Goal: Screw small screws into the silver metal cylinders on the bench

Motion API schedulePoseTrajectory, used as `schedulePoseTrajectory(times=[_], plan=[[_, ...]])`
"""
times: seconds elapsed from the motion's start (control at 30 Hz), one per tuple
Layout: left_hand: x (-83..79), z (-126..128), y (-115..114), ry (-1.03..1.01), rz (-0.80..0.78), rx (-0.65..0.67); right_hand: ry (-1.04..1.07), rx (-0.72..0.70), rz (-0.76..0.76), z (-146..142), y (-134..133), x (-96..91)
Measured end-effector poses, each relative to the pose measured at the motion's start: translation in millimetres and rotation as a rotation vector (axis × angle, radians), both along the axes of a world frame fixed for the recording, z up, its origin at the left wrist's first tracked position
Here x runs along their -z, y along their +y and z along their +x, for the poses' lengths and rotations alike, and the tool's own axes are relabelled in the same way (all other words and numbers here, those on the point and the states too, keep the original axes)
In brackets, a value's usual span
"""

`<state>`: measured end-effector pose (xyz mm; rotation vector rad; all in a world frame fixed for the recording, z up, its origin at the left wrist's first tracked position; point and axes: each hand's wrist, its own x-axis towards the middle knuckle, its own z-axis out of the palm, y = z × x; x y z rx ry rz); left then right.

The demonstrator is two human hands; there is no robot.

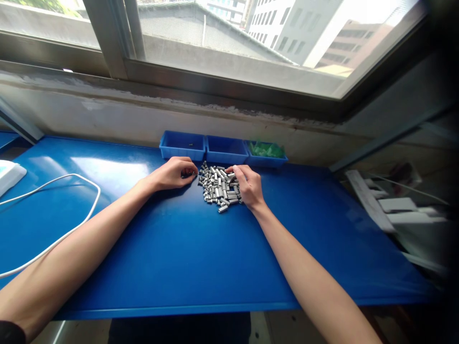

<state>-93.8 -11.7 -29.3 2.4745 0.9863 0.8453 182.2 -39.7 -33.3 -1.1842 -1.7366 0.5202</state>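
A heap of small metal screws and hex standoffs [224,187] lies on the blue table. The screws are mostly at its left side, the longer standoffs at its right. My left hand [175,173] is at the left edge of the heap, thumb and fingers closed in a pinch on what looks like a screw [194,175]. At the heap's right edge, my right hand [250,185] has its fingers bent down, with the thumb against the index finger. What lies between these fingers is hidden by the hand.
Behind the heap stand a blue bin [182,152] with a small piece inside, a middle blue bin [226,156], and a right bin holding green plastic bags [267,150]. A white cable [93,210] crosses my left forearm. A white device [10,174] sits far left.
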Motion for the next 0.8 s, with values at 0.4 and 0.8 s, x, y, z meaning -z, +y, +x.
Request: schedulePoseTrajectory(times=[0.4,0.8], plan=[[7.6,5.1,4.3,-0.070,-0.025,-0.056,0.006,-0.012,0.001,-0.6,-1.3,-1.8],[-0.1,24.9,0.1,-0.530,-0.463,-0.067,-0.027,-0.003,0.022,-1.5,-0.1,-1.7]])
